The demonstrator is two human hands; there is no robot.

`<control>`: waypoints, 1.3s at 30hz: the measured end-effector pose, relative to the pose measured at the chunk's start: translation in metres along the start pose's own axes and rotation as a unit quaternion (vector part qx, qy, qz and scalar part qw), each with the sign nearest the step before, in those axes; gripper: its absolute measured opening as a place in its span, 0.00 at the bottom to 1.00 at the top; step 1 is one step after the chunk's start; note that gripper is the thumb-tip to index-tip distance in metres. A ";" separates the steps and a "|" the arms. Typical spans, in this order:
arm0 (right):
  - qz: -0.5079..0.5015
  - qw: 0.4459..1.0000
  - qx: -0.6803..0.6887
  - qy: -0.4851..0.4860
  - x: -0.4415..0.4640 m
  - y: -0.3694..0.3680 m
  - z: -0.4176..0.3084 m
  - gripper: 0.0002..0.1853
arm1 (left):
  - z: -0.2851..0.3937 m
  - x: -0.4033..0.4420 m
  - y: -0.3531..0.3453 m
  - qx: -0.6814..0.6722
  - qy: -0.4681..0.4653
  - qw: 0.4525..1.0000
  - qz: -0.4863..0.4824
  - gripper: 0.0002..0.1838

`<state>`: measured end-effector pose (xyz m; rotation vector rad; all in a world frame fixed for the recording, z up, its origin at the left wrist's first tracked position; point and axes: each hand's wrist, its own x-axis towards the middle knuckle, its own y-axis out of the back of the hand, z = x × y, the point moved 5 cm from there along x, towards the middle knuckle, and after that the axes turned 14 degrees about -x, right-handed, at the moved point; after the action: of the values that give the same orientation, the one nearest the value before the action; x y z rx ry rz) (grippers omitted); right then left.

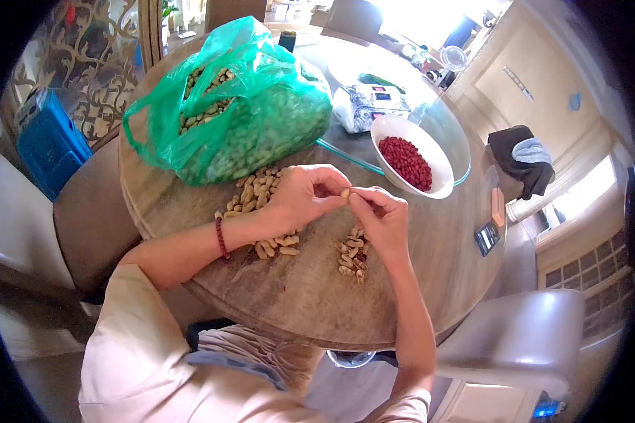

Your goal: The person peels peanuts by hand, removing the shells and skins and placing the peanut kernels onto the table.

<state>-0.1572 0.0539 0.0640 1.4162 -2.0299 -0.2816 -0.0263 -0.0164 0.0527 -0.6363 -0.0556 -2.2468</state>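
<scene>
My left hand point(305, 195) and my right hand point(381, 218) meet above the round table point(289, 299), their fingertips closed on one small pale peanut point(346, 192). Unshelled peanuts point(257, 194) lie heaped under and beside my left hand, partly hidden by it. A smaller pile of peanut shells point(353, 254) sits just left of my right wrist. Behind my hands, a white bowl point(441, 180) holds red peanut kernels point(405, 162). At the back left, a green plastic bag point(261, 106) is full of unshelled peanuts.
A white patterned package point(370, 106) stands behind the bowl, near a glass turntable edge point(462, 134). A dark phone point(487, 238) lies at the table's right edge, with an orange object point(498, 206) beside it. Chairs point(515, 335) stand around, and a bin point(351, 358) is below the front edge.
</scene>
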 end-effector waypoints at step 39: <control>-0.014 0.994 0.091 -0.062 -0.008 -0.004 -0.007 0.06 | -0.004 -0.004 -0.001 -0.093 0.039 0.994 -0.042 0.06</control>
<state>-0.1486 0.0605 0.0646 1.5734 -2.1853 -0.2042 -0.0264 -0.0143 0.0471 -0.6539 0.1701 -2.3749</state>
